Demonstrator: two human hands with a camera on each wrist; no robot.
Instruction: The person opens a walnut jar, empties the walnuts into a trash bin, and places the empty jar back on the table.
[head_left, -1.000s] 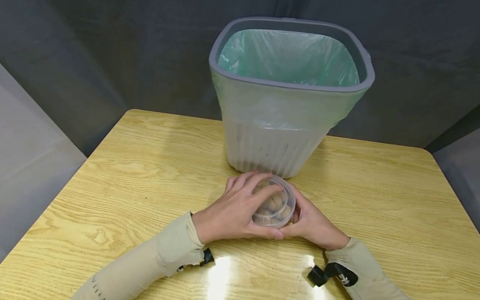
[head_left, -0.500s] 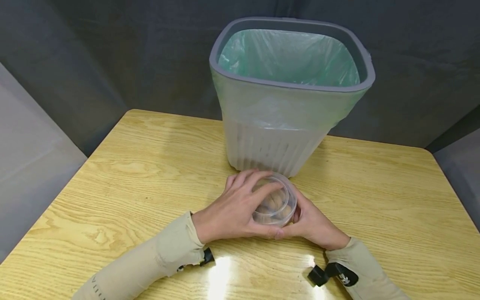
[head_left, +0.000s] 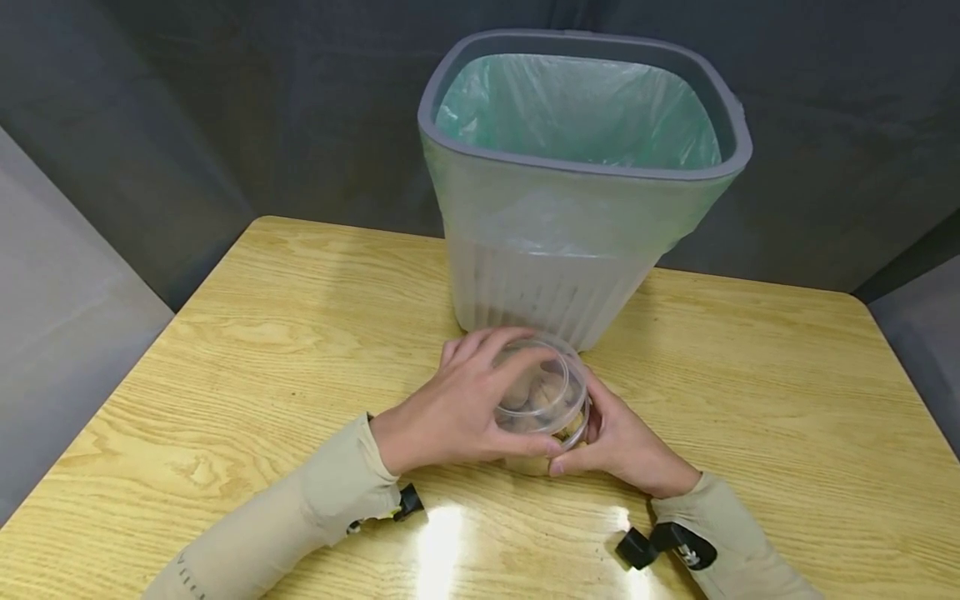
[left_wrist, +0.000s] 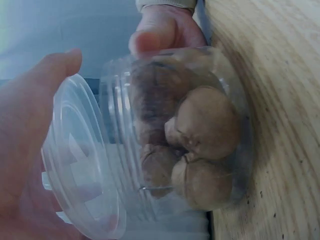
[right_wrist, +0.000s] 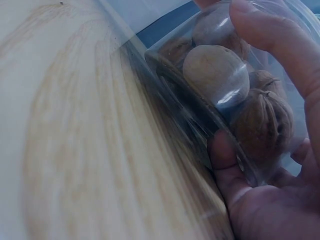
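Note:
A small clear plastic jar (head_left: 557,433) filled with walnuts (left_wrist: 207,122) stands on the wooden table (head_left: 262,333) just in front of the bin. My left hand (head_left: 517,392) grips its clear round lid (head_left: 542,385) from above, fingers curled round the rim. The lid (left_wrist: 80,165) is off the jar's mouth and tilted. From the right side my right hand (head_left: 600,437) holds the jar body (right_wrist: 200,100), thumb at the front and fingers (right_wrist: 260,40) wrapped round the wall. Several walnuts (right_wrist: 215,70) show through the plastic.
A tall grey bin (head_left: 585,192) lined with a green bag stands at the back middle of the table, right behind the hands. Dark curtains surround the table. Bare wood lies to the left and right of the hands.
The lid has come up off the jar and tilted in my left hand. Both hands have shifted slightly toward the bin and up.

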